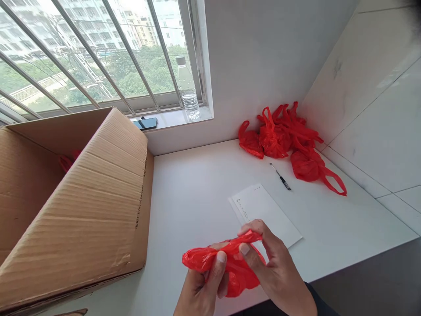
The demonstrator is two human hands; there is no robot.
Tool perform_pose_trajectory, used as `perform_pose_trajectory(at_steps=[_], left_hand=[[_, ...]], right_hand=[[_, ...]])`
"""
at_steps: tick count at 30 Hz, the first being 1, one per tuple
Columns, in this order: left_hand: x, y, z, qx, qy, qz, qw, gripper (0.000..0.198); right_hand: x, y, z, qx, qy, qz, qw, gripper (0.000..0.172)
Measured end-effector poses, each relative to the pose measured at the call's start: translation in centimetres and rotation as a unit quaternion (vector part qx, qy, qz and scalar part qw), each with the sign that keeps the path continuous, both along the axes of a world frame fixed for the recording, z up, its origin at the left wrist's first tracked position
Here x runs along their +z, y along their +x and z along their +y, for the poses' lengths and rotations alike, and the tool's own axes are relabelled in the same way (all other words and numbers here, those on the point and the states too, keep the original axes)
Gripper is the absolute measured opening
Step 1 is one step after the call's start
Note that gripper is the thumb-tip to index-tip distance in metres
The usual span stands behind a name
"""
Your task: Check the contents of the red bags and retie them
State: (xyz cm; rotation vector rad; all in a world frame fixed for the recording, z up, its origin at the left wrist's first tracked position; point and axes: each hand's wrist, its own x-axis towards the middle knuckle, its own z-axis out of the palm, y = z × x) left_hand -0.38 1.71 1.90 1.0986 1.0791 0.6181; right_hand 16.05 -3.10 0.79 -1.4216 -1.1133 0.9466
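Observation:
Between my two hands, near the table's front edge, is a red plastic bag [241, 274], bunched and crumpled. My left hand [205, 283] is closed on the gathered part, its thumb pressed on top. My right hand [276, 267] pinches the bag's upper edge between thumb and fingers. What the bag holds, if anything, cannot be seen. Just beyond my hands lies a white sheet of paper [266, 210] with small writing along its left side. A black pen [281, 176] rests past the paper, to the right.
Several red plastic bags [276, 136] are heaped in the far right corner against the wall. At the left stands an open cardboard box [98, 197] with something red inside. A phone [146, 123] and a water bottle [189, 92] are on the sill by the barred window.

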Motion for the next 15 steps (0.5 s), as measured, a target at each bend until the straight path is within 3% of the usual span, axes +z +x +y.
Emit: perform_pose_trajectory(at_steps=[2, 3, 6, 11, 15], left_hand=[[0.1, -0.1, 0.4, -0.003, -0.030, -0.031, 0.999, 0.042], [0.1, -0.2, 0.6, 0.002, -0.046, -0.051, 0.998, 0.040], [0.1, -0.5, 1.3, 0.011, -0.061, -0.090, 0.994, 0.027], [-0.3, -1.2, 1.9, -0.029, -0.024, -0.086, 0.996, 0.014], [-0.6, -1.6, 1.9, -0.045, 0.055, -0.049, 0.996, 0.011]], right_hand=[[-0.1, -0.2, -0.3, 0.021, 0.061, -0.043, 0.997, 0.005], [-0.2, -0.4, -0.4, 0.033, 0.088, -0.066, 0.993, 0.008], [-0.8, -0.7, -0.6, 0.057, 0.117, -0.108, 0.986, 0.033], [-2.7, 0.2, 0.5, 0.127, 0.097, -0.149, 0.976, 0.085], [-4.1, 0.8, 1.2, 0.157, 0.047, -0.158, 0.974, 0.067]])
